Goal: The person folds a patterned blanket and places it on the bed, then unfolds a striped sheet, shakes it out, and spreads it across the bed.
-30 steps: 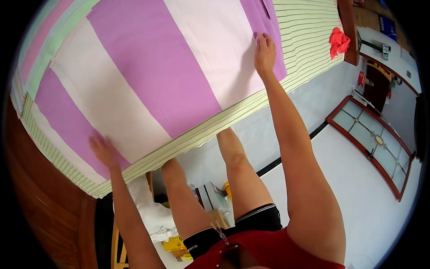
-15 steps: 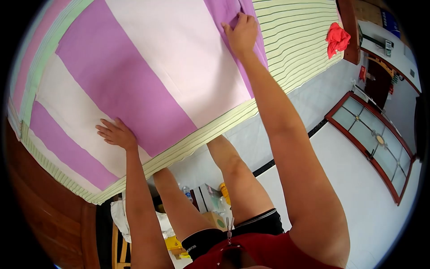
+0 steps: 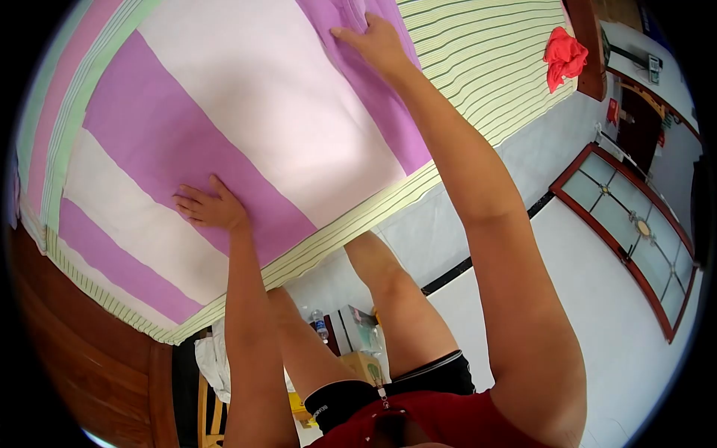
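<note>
A cloth with wide purple and white stripes (image 3: 269, 112) lies spread on a bed covered in a green striped sheet (image 3: 478, 60). My left hand (image 3: 211, 205) rests flat on a purple stripe, its fingers spread and nothing in them. Near the cloth's right edge, my right hand (image 3: 377, 46) touches a rumpled purple part. Its thumb stands apart from the other fingers, some of which are partly hidden, and it grips nothing that I can see.
A crumpled red cloth (image 3: 564, 58) lies on the sheet at the far right. Dark wood (image 3: 89, 336) borders the bed at left. Below are boxes (image 3: 362, 367), a plastic bottle (image 3: 320, 326) and a white cloth (image 3: 213, 362). A framed glass panel (image 3: 627, 231) is at right.
My right hand has moved left, and the cloth's right edge has shifted left with it, baring more sheet. My left hand has moved up and right over the cloth.
</note>
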Tool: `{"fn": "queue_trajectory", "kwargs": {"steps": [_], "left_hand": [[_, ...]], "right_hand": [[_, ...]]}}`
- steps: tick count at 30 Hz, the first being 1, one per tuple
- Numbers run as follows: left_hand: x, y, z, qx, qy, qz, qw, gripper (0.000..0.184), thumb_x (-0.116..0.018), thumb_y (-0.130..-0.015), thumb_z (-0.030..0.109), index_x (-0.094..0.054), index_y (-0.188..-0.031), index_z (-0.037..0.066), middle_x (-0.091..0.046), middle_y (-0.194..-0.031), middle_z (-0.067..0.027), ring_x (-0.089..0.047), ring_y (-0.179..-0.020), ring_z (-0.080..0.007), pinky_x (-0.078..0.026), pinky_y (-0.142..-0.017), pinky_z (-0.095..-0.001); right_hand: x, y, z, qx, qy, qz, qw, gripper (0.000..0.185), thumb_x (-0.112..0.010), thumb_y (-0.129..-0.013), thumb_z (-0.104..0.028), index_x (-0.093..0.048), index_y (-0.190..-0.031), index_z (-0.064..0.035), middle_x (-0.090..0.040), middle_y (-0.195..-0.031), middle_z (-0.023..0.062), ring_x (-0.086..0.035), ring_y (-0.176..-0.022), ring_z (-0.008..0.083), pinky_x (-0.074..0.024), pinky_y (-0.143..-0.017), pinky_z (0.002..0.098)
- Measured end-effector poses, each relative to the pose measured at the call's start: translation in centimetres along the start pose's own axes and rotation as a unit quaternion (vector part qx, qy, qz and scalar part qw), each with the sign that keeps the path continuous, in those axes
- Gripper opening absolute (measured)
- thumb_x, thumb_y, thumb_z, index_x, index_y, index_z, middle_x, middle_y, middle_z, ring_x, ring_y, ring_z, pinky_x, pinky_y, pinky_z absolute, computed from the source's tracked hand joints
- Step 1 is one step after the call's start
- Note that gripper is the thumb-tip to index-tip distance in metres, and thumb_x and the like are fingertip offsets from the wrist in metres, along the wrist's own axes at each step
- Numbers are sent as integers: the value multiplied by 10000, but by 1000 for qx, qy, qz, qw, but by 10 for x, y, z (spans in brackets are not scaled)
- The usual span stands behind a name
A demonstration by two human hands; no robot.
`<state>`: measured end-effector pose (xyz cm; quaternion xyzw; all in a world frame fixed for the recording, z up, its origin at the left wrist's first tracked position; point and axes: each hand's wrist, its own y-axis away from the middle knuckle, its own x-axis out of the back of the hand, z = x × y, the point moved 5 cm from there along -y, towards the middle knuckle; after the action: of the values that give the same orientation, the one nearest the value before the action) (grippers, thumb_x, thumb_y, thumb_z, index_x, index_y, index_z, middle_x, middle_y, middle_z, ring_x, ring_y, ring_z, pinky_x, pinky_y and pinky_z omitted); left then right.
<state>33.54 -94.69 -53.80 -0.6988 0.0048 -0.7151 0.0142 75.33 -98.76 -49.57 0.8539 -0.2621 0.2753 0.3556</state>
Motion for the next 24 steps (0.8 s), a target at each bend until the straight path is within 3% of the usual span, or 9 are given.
{"fn": "queue_trajectory", "kwargs": {"steps": [3,6,9,15,17,18,19,21,24], "left_hand": [[1,-2,0,9,16,-16,1000,722,-383,-882,561,-254,-1388,61,-157,-1450,-209,-172,-1324,-373,-161,-1045,-508],[8,-2,-3,-24,69,-10,997,710,-407,-878,547,-270,-1386,69,-152,-1455,-206,-165,-1327,-383,-145,-1046,-524],[19,6,12,-98,82,-20,992,692,-437,-867,532,-293,-1384,95,-148,-1460,-205,-156,-1332,-392,-138,-1035,-560],[16,30,49,-248,45,-63,966,640,-470,-858,478,-312,-1386,153,-152,-1466,-188,-141,-1336,-402,-132,-1020,-592],[18,32,55,-259,62,-80,961,626,-483,-851,461,-336,-1377,155,-165,-1465,-182,-143,-1337,-401,-128,-1022,-594],[16,36,58,-274,92,-85,953,623,-492,-843,467,-357,-1366,156,-179,-1461,-182,-149,-1339,-391,-128,-1022,-596],[16,42,61,-289,121,-91,945,620,-502,-835,473,-379,-1354,158,-193,-1457,-182,-154,-1341,-382,-128,-1023,-598],[16,59,70,-320,137,-179,920,620,-529,-816,496,-411,-1334,176,-213,-1450,-182,-174,-1339,-370,-137,-1019,-599],[34,89,79,-396,196,-260,859,627,-567,-783,494,-425,-1320,202,-233,-1451,-139,-202,-1339,-332,-146,-1033,-569]], "right_hand": [[22,12,-31,154,113,211,959,279,-608,-788,-253,-568,-949,-29,-610,-867,162,-596,-756,328,-473,-662,405],[13,10,-6,91,145,258,951,157,-544,-808,-135,-572,-943,-61,-607,-841,146,-590,-776,334,-467,-664,399],[-7,-13,10,6,110,264,958,305,-596,-800,-257,-576,-1022,-49,-614,-938,166,-591,-870,337,-471,-734,372],[17,-41,-52,109,-7,157,982,473,-583,-804,-273,-492,-1131,56,-569,-1033,261,-536,-974,406,-442,-827,428],[7,-89,-24,21,102,169,980,453,-560,-820,-275,-505,-1107,70,-571,-1058,255,-543,-991,391,-446,-846,416],[9,-97,-19,202,197,264,922,394,-555,-822,-254,-531,-1086,39,-599,-1008,231,-564,-939,384,-451,-825,427],[19,-66,-56,66,167,183,967,343,-540,-827,-232,-551,-1094,-17,-624,-938,204,-582,-889,373,-457,-792,443],[13,-69,-39,123,209,272,931,301,-530,-826,-219,-567,-1086,-73,-634,-871,189,-600,-817,366,-463,-725,454],[1,-75,-18,49,270,286,918,329,-473,-877,-280,-550,-1112,-62,-634,-873,204,-604,-816,377,-466,-730,460]]}}
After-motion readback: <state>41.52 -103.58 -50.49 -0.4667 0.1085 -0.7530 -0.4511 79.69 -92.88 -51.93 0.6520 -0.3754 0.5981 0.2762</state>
